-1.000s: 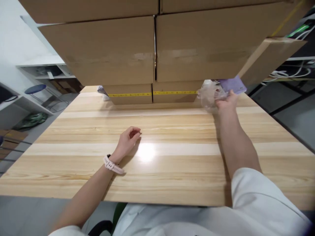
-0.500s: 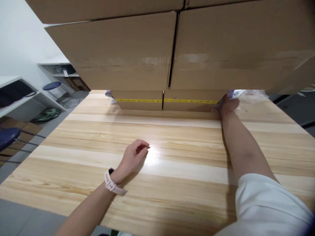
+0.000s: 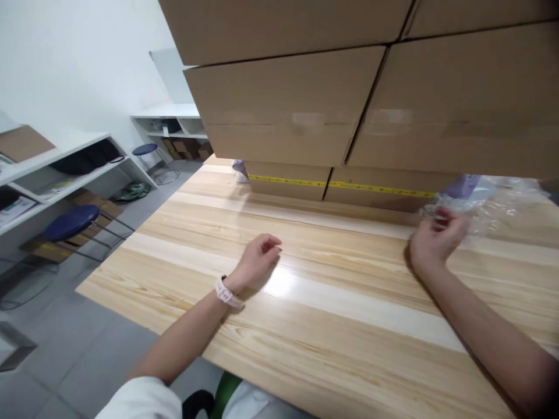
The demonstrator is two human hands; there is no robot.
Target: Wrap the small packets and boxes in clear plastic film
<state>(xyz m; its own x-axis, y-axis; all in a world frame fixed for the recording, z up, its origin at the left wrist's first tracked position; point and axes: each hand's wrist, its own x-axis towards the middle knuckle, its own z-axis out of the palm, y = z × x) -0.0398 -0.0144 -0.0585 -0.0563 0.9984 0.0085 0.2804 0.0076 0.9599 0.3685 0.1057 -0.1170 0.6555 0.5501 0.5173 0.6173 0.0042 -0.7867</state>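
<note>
My left hand (image 3: pixel 261 262), with a pale pink watch band (image 3: pixel 227 293) at its wrist, is over the wooden table (image 3: pixel 323 326). Its fingers are curled toward the thumb, and nothing shows in them. Farther right, my right hand (image 3: pixel 437 241) is closed at the front of crinkled clear plastic (image 3: pixel 502 203). A bit of that film shows at its fingertips, slightly blurred. Behind the film lies a purple and pale blue packet (image 3: pixel 463 185), partly hidden by the boxes.
Large cardboard boxes (image 3: pixel 283 110) are stacked at the back and overhang the lower boxes (image 3: pixel 286 189), which carry a yellow measuring tape (image 3: pixel 288 181). Another shiny packet (image 3: pixel 239 169) pokes out at their left end. Blue stools (image 3: pixel 72 223) and white shelves (image 3: pixel 100 166) stand at left.
My right hand has drawn back toward me from beside the lower box, with clear film at its fingers. The view has swung left, while my left hand keeps its curled shape.
</note>
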